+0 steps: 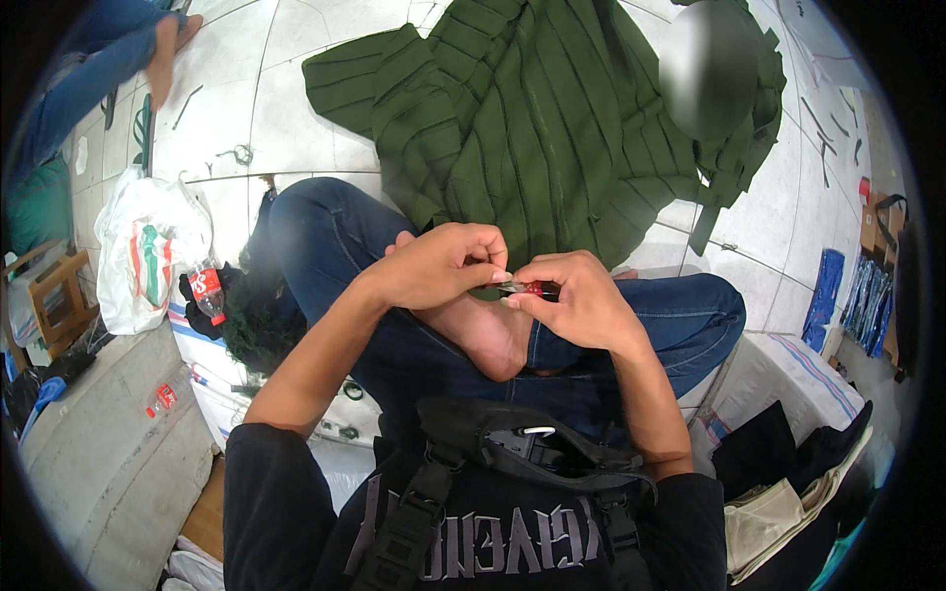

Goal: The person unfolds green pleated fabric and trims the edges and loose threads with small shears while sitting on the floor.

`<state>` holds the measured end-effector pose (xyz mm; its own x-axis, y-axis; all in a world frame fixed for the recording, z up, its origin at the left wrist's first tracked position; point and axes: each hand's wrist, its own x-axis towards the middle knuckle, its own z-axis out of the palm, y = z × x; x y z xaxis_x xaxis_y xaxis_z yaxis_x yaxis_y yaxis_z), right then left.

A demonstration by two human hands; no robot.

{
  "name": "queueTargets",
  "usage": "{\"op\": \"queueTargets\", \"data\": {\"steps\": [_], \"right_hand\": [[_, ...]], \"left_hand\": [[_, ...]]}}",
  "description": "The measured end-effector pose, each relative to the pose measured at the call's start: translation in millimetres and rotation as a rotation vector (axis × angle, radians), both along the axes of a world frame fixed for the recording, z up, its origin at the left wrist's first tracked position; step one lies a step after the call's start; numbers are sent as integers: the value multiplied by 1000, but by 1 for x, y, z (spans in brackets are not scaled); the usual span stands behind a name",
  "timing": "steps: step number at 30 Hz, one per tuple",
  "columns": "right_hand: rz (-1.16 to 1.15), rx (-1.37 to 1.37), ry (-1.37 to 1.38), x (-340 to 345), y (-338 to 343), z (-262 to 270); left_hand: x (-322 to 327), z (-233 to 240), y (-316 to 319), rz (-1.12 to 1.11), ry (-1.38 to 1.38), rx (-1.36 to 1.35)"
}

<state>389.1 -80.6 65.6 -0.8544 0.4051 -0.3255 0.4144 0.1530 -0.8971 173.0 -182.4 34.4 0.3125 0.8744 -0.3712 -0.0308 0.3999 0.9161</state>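
Observation:
My right hand (584,295) holds a small red and black hand tool (533,289) with a metal part, its exact kind hidden by the fingers. Thumb and forefinger of my left hand (443,266) pinch together at the tool's left end, and a bit of red shows beneath them. Both hands meet above my crossed legs and bare foot (502,347). Just beyond them a dark green garment (547,148) with rows of seams lies spread on the tiled floor, its near edge reaching my legs.
At left are a white plastic bag (151,251), a soda bottle (207,292), another bottle (168,395) and dark thread scraps (259,318). A white wrapped bale (783,377) and folded cloth (776,510) lie at right. Another person's leg (96,89) extends at upper left.

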Motion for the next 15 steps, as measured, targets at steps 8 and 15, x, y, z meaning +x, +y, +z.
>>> {"op": "queueTargets", "data": {"steps": [8, 15], "right_hand": [[2, 36, -65, -6, -4, 2], [-154, -90, 81, 5, -14, -36]], "left_hand": [[-5, 5, -3, 57, -37, -36], [-87, 57, -80, 668, -56, -139]]}}
